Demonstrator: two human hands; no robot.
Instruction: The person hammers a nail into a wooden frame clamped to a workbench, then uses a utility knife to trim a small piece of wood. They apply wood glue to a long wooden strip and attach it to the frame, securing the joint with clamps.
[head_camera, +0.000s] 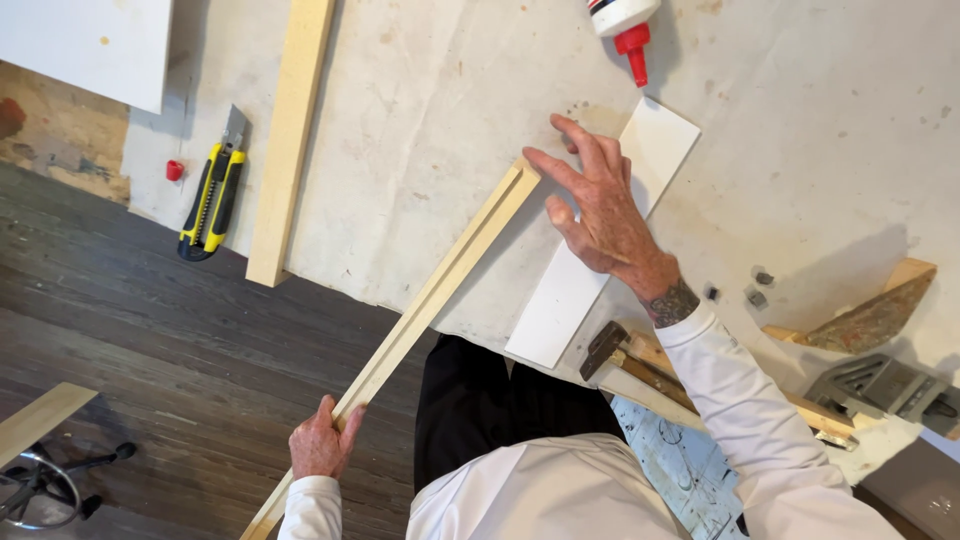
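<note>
The grooved wooden strip (430, 300) runs diagonally, its far end on the white-covered table (800, 120), its near end over the floor. The left hand (322, 442) is clamped around its lower part. The right hand (598, 205), fingers spread and grasping nothing, hovers above the white panel (560, 300), wrist bent.

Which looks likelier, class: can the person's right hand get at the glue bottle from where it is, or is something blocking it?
Probably yes: the right hand is open above the white panel, and only bare tabletop lies between it and the glue bottle.
</note>
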